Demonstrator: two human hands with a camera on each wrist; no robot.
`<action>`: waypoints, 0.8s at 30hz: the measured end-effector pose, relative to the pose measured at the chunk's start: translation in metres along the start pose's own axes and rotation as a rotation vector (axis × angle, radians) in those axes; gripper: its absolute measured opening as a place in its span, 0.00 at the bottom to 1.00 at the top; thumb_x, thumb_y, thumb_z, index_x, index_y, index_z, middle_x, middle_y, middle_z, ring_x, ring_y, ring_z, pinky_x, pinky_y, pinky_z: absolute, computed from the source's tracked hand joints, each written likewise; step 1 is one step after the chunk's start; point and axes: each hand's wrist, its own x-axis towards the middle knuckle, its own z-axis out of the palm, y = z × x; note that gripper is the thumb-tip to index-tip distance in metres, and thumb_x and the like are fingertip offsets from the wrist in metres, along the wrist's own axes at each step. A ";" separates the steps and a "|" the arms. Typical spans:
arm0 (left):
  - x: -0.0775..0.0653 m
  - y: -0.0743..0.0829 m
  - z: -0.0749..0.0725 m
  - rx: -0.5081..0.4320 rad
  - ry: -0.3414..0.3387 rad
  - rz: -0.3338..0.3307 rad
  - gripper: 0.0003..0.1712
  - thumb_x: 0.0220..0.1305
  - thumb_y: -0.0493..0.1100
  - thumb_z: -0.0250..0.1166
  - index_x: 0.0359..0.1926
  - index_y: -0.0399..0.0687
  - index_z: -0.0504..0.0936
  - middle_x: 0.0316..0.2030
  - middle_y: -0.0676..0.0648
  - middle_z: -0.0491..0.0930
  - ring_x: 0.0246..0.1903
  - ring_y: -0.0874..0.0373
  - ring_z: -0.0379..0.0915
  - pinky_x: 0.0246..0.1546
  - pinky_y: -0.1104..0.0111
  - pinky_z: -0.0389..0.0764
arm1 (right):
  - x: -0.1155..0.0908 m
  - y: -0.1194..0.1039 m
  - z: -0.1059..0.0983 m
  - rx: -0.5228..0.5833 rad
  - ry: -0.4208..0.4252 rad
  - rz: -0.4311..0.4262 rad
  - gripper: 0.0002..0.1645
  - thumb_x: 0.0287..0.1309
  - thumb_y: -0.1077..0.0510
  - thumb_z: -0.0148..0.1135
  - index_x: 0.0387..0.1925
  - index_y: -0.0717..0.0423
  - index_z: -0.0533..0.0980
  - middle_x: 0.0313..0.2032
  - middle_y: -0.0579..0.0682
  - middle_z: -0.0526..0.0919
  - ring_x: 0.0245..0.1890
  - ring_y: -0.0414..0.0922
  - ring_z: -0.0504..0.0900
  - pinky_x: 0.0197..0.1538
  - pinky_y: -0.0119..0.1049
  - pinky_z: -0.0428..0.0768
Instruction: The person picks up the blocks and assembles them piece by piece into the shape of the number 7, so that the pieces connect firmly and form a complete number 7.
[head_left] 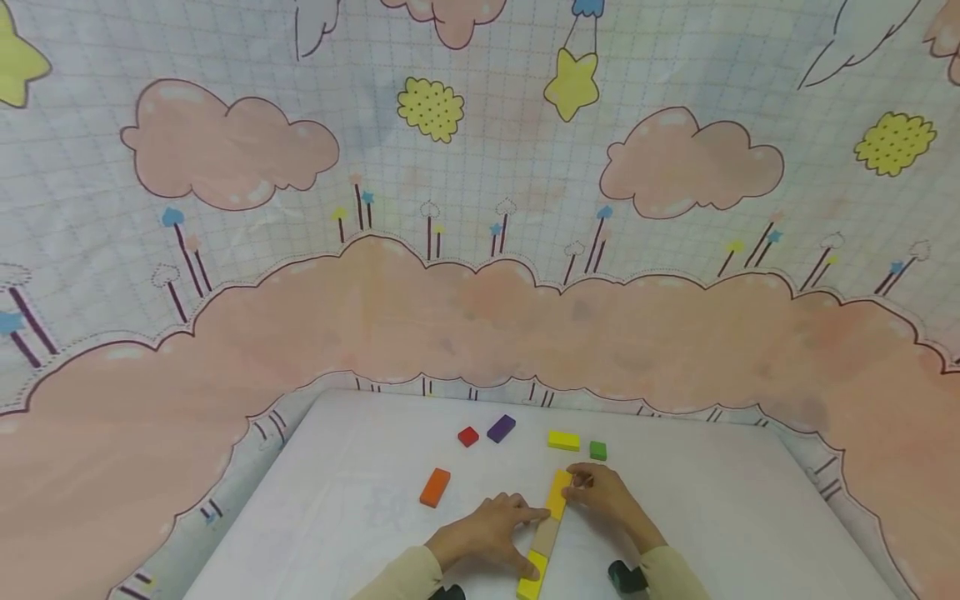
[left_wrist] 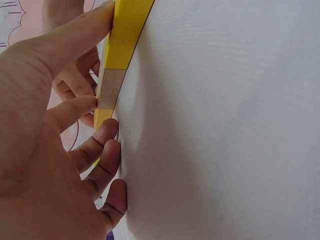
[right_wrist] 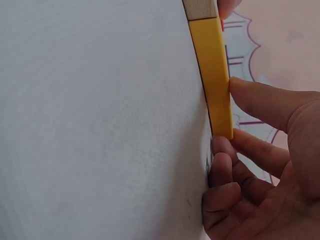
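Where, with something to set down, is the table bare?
Bare table lies right of the right hand and green block, and left of the orange block. Crowded: around the left hand and block row, and from the red block to the green.

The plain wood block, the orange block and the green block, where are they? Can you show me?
Plain wood block (head_left: pixel 545 538): head view, middle of its top.
Orange block (head_left: pixel 435 487): head view, middle of its top.
Green block (head_left: pixel 597 450): head view, middle of what shows.

Block row (head_left: pixel 545 537) on table (head_left: pixel 337 492) between left hand (head_left: pixel 489 528) and right hand (head_left: pixel 609 500), lone block (head_left: pixel 435 487) left, four blocks (head_left: pixel 501 428) behind, backdrop (head_left: pixel 517 325) beyond
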 end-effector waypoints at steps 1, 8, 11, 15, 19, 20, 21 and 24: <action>-0.001 0.000 0.000 0.003 0.000 0.000 0.42 0.48 0.63 0.75 0.65 0.86 0.67 0.51 0.62 0.73 0.46 0.63 0.65 0.54 0.56 0.77 | -0.001 -0.001 0.001 -0.010 0.000 0.000 0.25 0.52 0.51 0.73 0.51 0.56 0.80 0.35 0.45 0.79 0.37 0.43 0.73 0.39 0.36 0.75; -0.005 0.001 0.003 0.008 0.002 0.003 0.42 0.47 0.63 0.76 0.65 0.85 0.68 0.51 0.62 0.73 0.46 0.63 0.65 0.54 0.58 0.77 | -0.008 -0.003 0.003 -0.028 0.011 -0.012 0.23 0.51 0.54 0.74 0.49 0.57 0.80 0.33 0.45 0.78 0.36 0.43 0.73 0.40 0.37 0.74; -0.005 0.000 0.003 0.009 0.004 0.007 0.42 0.48 0.63 0.75 0.64 0.86 0.68 0.51 0.62 0.73 0.46 0.63 0.66 0.54 0.57 0.77 | -0.008 -0.003 0.003 -0.036 0.020 -0.020 0.23 0.51 0.54 0.74 0.49 0.57 0.80 0.32 0.45 0.79 0.36 0.43 0.73 0.40 0.37 0.74; -0.006 0.001 0.002 0.003 0.002 0.006 0.42 0.48 0.62 0.76 0.64 0.85 0.68 0.51 0.62 0.74 0.46 0.62 0.66 0.54 0.56 0.77 | -0.008 -0.003 0.003 -0.021 0.021 -0.015 0.23 0.51 0.53 0.74 0.49 0.56 0.80 0.33 0.45 0.78 0.36 0.42 0.73 0.40 0.36 0.74; -0.007 0.002 0.001 -0.005 -0.005 0.000 0.42 0.48 0.62 0.76 0.65 0.85 0.68 0.52 0.61 0.74 0.47 0.62 0.66 0.55 0.55 0.77 | -0.009 -0.003 0.001 0.017 0.042 -0.017 0.22 0.53 0.53 0.72 0.49 0.55 0.80 0.34 0.45 0.79 0.37 0.42 0.75 0.39 0.35 0.76; -0.007 0.002 0.001 -0.006 -0.007 -0.002 0.42 0.48 0.62 0.76 0.65 0.84 0.68 0.52 0.61 0.74 0.47 0.62 0.66 0.55 0.55 0.77 | -0.009 -0.003 -0.001 0.029 0.052 -0.022 0.22 0.54 0.53 0.72 0.50 0.55 0.80 0.35 0.45 0.79 0.37 0.43 0.75 0.39 0.35 0.77; -0.008 0.003 0.001 -0.008 -0.007 -0.005 0.42 0.48 0.62 0.76 0.65 0.85 0.68 0.52 0.61 0.74 0.47 0.62 0.66 0.55 0.55 0.77 | -0.009 -0.003 -0.002 0.032 0.063 -0.039 0.22 0.54 0.53 0.72 0.50 0.56 0.80 0.36 0.46 0.80 0.37 0.43 0.76 0.38 0.35 0.77; -0.008 0.003 0.001 -0.009 -0.007 -0.010 0.42 0.48 0.62 0.76 0.64 0.85 0.68 0.53 0.61 0.74 0.47 0.61 0.66 0.55 0.54 0.77 | -0.008 -0.002 -0.006 0.046 0.094 -0.055 0.21 0.55 0.53 0.71 0.50 0.55 0.80 0.38 0.48 0.81 0.39 0.44 0.76 0.37 0.34 0.78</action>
